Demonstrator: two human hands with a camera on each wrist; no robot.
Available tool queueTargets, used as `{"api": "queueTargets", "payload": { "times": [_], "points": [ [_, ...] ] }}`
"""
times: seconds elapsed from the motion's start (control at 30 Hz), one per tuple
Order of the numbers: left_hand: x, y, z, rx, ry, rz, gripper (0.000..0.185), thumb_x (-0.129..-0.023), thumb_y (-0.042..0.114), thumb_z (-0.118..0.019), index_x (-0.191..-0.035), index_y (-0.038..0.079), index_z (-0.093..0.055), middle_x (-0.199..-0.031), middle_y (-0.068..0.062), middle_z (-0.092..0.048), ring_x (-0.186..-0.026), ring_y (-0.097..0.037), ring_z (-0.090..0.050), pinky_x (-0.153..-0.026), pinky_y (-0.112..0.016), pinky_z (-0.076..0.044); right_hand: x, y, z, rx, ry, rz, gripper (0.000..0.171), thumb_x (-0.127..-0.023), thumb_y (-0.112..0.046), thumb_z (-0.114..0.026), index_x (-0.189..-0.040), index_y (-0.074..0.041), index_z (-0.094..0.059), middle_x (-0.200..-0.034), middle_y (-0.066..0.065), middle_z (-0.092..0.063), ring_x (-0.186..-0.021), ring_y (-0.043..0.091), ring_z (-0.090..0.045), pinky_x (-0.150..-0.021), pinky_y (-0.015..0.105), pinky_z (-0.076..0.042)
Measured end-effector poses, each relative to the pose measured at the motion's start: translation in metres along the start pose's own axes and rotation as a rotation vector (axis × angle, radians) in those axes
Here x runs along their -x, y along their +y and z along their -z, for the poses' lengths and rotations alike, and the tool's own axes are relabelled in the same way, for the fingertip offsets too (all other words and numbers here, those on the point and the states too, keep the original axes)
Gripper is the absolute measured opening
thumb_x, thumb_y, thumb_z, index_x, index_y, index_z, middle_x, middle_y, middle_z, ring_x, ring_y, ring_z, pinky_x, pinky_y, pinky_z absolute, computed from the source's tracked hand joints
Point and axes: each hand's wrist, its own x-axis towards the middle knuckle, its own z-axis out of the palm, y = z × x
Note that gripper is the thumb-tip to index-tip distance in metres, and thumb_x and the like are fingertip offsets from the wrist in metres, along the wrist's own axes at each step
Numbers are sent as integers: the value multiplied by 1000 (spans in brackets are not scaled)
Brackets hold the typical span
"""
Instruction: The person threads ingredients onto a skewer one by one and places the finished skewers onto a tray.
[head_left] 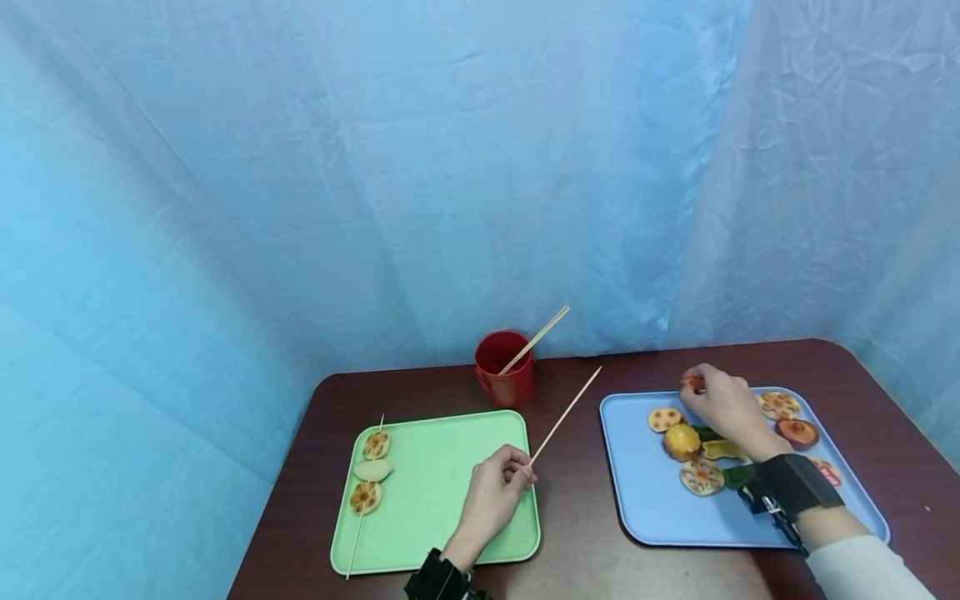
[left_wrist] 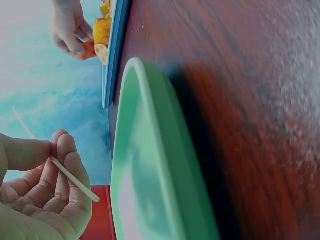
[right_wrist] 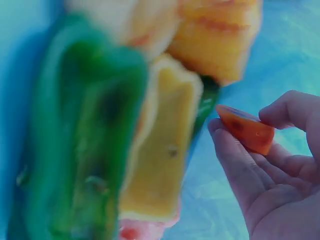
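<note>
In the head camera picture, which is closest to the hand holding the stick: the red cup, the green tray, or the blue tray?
From the left hand:
1. Green tray, right under the hand.
2. Blue tray, to its right across bare table.
3. Red cup, behind the trays, farthest back.

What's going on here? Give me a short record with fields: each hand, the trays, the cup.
left hand: left hand pinches a bare bamboo skewer above the green tray
right hand: right hand holds an orange food slice over the blue tray
green tray: one loaded skewer with three pieces
blue tray: lotus root slices, corn piece, pepper strips
cup: red cup behind the trays, one skewer inside
</note>
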Motion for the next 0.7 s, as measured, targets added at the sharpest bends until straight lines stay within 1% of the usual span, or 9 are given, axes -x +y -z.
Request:
{"api": "queueTargets", "payload": {
  "times": [0.07,0.17,0.27,0.33,0.37,0.47,0.5,0.57,0.7],
  "points": [
    [1,1,-1,10,-2,9,4,-97,0,-66,-98,-4,-68,-81,-8,-74,-70,-14,-70,-63,-22,-54,3,-3,5,-48,8,-4,30,-102,-16,-60,-123,6,-60,-102,21,-69,-75,26,-59,-62,34,-45],
    [2,3,-3,35,-6,8,5,-97,-1,-66,-98,-4,-68,-80,-7,-73,-71,-18,-71,-64,-23,-55,9,-9,11,-148,4,-19,37,-106,-29,-58,-130,0,-62,-113,21,-71,-94,35,-66,-73,40,-52],
    [3,4,-4,66,-11,6,4,-96,-1,-66,-98,-4,-69,-80,-4,-72,-73,-25,-73,-65,-23,-57,15,-15,15,-271,-9,-58,50,-108,-41,-54,-137,-2,-60,-124,23,-68,-110,39,-63,-83,46,-52],
    [4,5,-6,94,-18,3,4,-96,-3,-66,-98,-4,-69,-80,-3,-72,-74,-29,-73,-66,-24,-58,18,-20,15,-357,-18,-103,58,-107,-48,-53,-141,-3,-57,-129,22,-65,-112,37,-62,-88,48,-51],
    [4,5,-6,105,-21,4,4,-96,-3,-66,-98,-4,-69,-80,-3,-72,-75,-31,-74,-67,-25,-58,19,-22,15,-398,-22,-130,60,-106,-51,-53,-142,-3,-56,-130,20,-65,-111,32,-63,-90,47,-50],
    [5,7,-8,128,-30,11,4,-95,-5,-65,-97,-4,-69,-80,-4,-73,-75,-35,-74,-67,-27,-59,21,-29,13,-547,-27,-187,63,-104,-52,-55,-141,-1,-54,-122,7,-67,-106,18,-67,-93,37,-54],
    [5,7,-9,132,-31,12,5,-95,-5,-65,-97,-3,-69,-80,-4,-73,-75,-35,-74,-67,-27,-59,22,-31,12,-610,-29,-199,61,-103,-51,-57,-139,-1,-54,-119,3,-67,-104,13,-68,-93,34,-55],
    [5,9,-10,137,-34,15,6,-95,-5,-65,-97,-2,-69,-80,-4,-73,-75,-35,-74,-67,-27,-59,22,-35,11,-788,-42,-209,53,-104,-43,-61,-133,0,-55,-113,-3,-66,-101,6,-69,-91,27,-56],
    [6,10,-13,141,-40,11,5,-95,-5,-66,-97,-2,-69,-80,-4,-73,-74,-34,-74,-65,-25,-58,23,-43,8,-1187,-105,-229,24,-105,-24,-63,-120,-5,-61,-111,-3,-65,-101,8,-69,-91,25,-56]
  ]
}}
